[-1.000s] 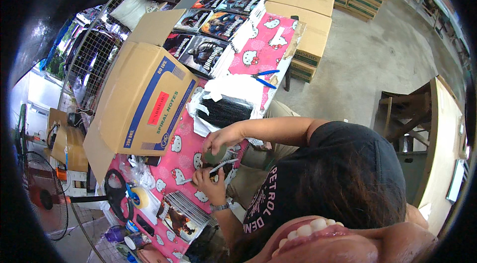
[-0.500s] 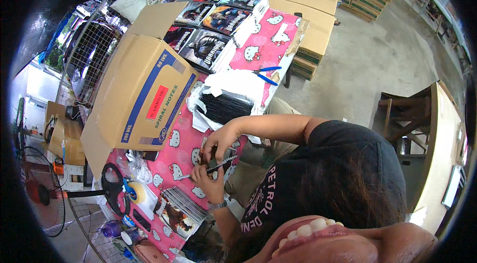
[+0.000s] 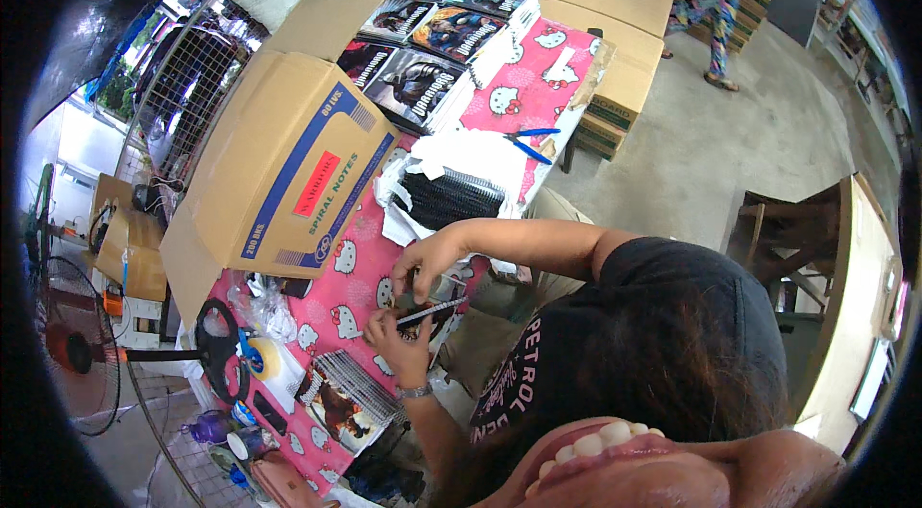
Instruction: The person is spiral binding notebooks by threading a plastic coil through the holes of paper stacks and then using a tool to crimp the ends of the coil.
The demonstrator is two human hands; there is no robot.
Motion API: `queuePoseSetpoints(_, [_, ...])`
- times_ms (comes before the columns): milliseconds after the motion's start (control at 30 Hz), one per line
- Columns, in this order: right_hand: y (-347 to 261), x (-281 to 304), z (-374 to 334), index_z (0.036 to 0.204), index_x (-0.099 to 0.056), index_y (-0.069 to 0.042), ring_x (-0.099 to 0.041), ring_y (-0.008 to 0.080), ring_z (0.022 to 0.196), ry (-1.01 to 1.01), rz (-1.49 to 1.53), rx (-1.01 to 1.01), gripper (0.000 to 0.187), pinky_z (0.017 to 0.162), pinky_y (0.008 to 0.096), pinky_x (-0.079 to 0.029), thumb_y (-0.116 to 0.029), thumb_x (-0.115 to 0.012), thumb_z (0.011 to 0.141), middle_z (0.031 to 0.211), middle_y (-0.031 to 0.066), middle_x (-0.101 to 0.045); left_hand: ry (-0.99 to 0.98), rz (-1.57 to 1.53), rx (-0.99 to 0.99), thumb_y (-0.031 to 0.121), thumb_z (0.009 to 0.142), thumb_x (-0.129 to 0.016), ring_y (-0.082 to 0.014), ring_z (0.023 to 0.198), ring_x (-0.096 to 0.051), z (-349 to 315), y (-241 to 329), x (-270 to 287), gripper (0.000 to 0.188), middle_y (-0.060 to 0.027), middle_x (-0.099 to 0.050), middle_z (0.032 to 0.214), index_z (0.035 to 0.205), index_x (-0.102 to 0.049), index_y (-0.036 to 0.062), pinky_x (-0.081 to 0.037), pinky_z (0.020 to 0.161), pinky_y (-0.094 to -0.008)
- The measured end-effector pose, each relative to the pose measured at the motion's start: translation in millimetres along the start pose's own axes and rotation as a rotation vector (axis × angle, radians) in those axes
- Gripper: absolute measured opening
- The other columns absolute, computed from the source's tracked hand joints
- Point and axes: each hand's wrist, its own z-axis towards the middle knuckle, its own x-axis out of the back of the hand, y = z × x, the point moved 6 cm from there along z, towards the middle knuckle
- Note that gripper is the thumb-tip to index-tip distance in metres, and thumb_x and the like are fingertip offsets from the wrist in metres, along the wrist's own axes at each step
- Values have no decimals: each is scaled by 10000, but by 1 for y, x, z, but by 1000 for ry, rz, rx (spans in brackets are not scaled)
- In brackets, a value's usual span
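Both hands work one black spiral binding coil [image 3: 432, 312] over the pink tablecloth [image 3: 360, 268]: left hand [image 3: 396, 345] pinches its lower end, right hand [image 3: 429, 258] grips above. Coil's long axis runs left-low to right-high. Beyond lie spare coils [image 3: 447, 196], then a cardboard box [image 3: 279, 181].

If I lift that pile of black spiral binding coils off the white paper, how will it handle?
The black coils look thin and hollow, so probably light for their bulk. They lie loose in a heap on crumpled white paper, so some may slide or roll apart. Being long wire-like spirals, they would likely sag and snag one another rather than lift as one stiff bundle.
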Motion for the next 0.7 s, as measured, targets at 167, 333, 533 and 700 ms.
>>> queuePoseSetpoints(167, [4, -9, 21, 1168, -583, 8, -563, 162, 977, -170, -17, -13, 480, 839, 303, -454, -192, -722, 755, 1091, 58, -617, -71, -1, -27, 233, 583, -810, -339, 1034, -449, 5, -30, 1, 428, -115, -509, 982, 901, -587, 52, -343, 922, -482])
queuePoseSetpoints(333, [16, -4, 22, 1111, -608, -1, -579, 136, 884, -133, -96, 70, 381, 759, 284, -463, -155, -686, 772, 992, 34, -633, -49, -40, 17, 209, 594, -807, -312, 1000, -479, 6, -23, -1, 404, -105, -549, 943, 889, -580, 50, -361, 892, -448])
queuePoseSetpoints(533, [15, -2, 21, 1095, -624, -7, -575, 99, 831, -128, -74, 82, 358, 690, 257, -457, -164, -681, 778, 949, 29, -646, -75, -76, 40, 218, 609, -810, -334, 978, -503, 8, -19, -4, 439, -136, -562, 942, 926, -573, 26, -376, 890, -446])
queuePoseSetpoints(700, [-1, -9, 17, 1145, -614, 17, -552, 185, 1050, -258, 401, 76, 429, 931, 318, -420, -176, -708, 773, 1147, 107, -622, 2, -75, 117, 186, 655, -785, -390, 1033, -501, -2, -46, -5, 481, -187, -569, 1011, 1044, -570, 2, -392, 921, -469])
